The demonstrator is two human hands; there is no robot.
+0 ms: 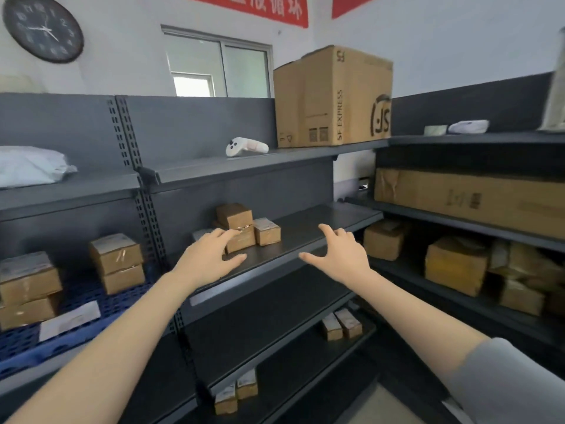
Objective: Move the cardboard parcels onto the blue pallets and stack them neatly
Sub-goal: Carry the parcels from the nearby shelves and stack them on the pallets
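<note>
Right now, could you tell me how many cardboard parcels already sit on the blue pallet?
4, in two stacks of two on the blue pallet: left stack over; right stack over. More may lie out of frame.

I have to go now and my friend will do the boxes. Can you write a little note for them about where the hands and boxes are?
Left hand: open, empty, reaching for the small parcel cluster on the middle shelf.
Right hand: open, empty, hovering over that shelf.
Done: two two-high parcel stacks sit on the blue pallet at left.
Left: the cluster, small parcels on the lower shelves, more parcels on the right-hand rack, and the big SF Express box up top.
</note>
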